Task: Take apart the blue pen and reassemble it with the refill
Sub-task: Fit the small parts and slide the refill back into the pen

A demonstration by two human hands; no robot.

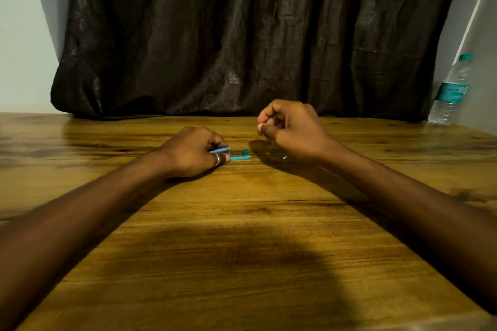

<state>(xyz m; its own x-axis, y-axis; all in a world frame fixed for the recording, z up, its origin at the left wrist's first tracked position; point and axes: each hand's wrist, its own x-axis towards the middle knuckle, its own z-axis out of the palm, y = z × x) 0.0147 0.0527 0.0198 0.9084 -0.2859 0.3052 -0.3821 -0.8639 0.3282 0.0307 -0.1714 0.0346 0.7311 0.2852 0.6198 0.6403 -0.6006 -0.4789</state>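
Resting on the wooden desk (242,223), the left hand (192,154) has its fingers pinched around a thin blue refill (220,150), tip poking out to the right. Just beside it lies a teal pen piece (240,156), touching the thumb. Right hand (289,129) hovers curled up; can't tell if it's gripping anything. Further back: dark curtain (242,35) and a water bottle (451,91) at far right.

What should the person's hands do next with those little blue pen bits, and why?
Probably bring the right hand back down to pick up the teal pen piece lying on the table. The left hand already pinches a thin blue stick, likely the refill, while the right hand looks closed, its contents unclear.
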